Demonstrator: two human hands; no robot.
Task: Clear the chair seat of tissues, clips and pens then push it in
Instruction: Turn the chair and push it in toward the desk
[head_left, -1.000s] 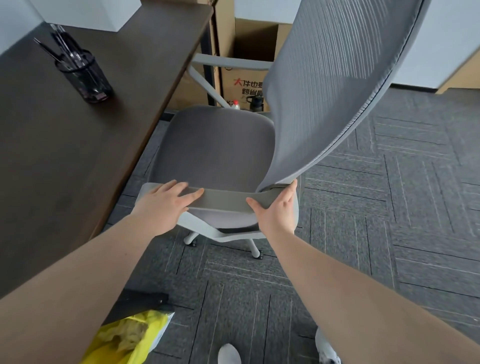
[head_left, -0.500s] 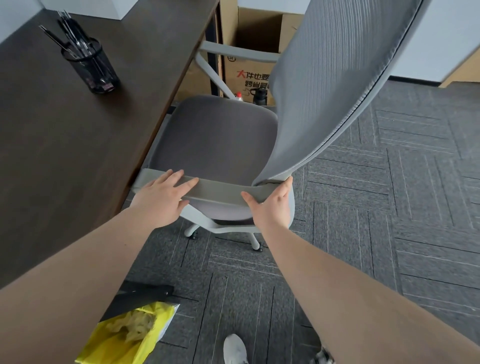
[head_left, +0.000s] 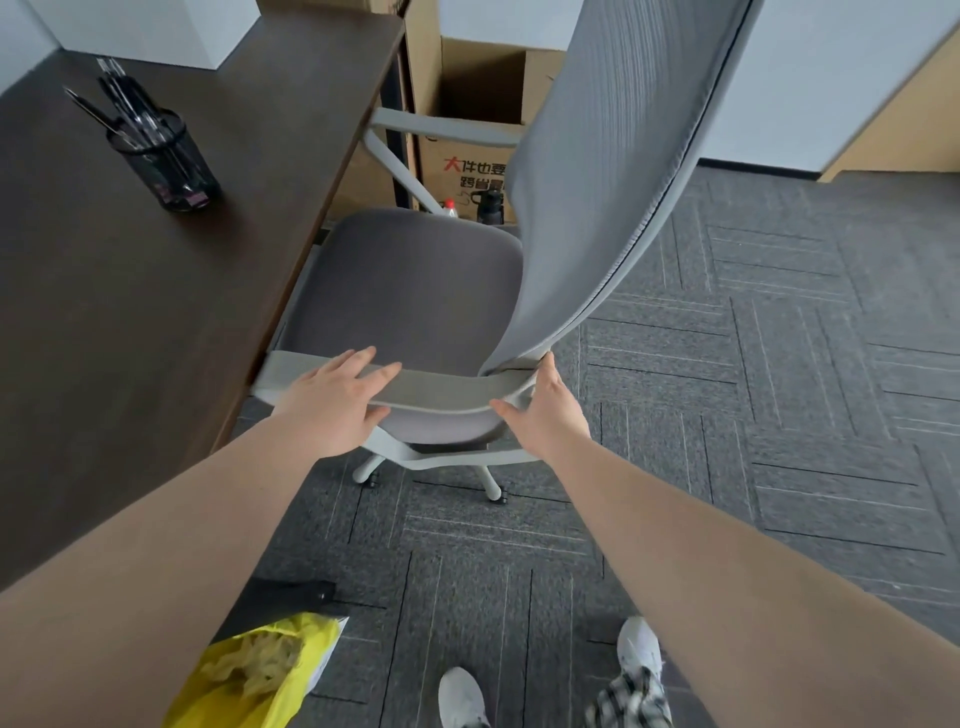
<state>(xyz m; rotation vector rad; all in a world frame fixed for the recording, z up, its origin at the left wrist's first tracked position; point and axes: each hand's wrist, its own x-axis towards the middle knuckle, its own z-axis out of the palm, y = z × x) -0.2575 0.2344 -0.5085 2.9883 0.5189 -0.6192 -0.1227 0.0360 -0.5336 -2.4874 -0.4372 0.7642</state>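
Observation:
A grey office chair with a bare fabric seat (head_left: 405, 291) and a tall mesh back (head_left: 613, 171) stands beside the dark wooden desk (head_left: 130, 291). Its near armrest (head_left: 441, 389) runs across in front of me. My left hand (head_left: 332, 400) lies over the left part of this armrest, fingers on top and thumb below. My right hand (head_left: 545, 410) grips the armrest's right end where it meets the back. The seat's left edge is partly under the desk edge. A black mesh pen cup (head_left: 161, 156) with several pens stands on the desk.
Cardboard boxes (head_left: 467, 130) stand behind the chair, with a dark bottle (head_left: 491, 205) and a red-capped bottle (head_left: 450, 208) on the floor. A yellow bag (head_left: 260, 675) with crumpled contents sits near my feet (head_left: 462, 696). Grey carpet (head_left: 779, 364) extends to the right.
The chair has rolled forward and left, so its seat sits closer to and partly under the desk edge. Both hands stayed on the armrest and moved with it.

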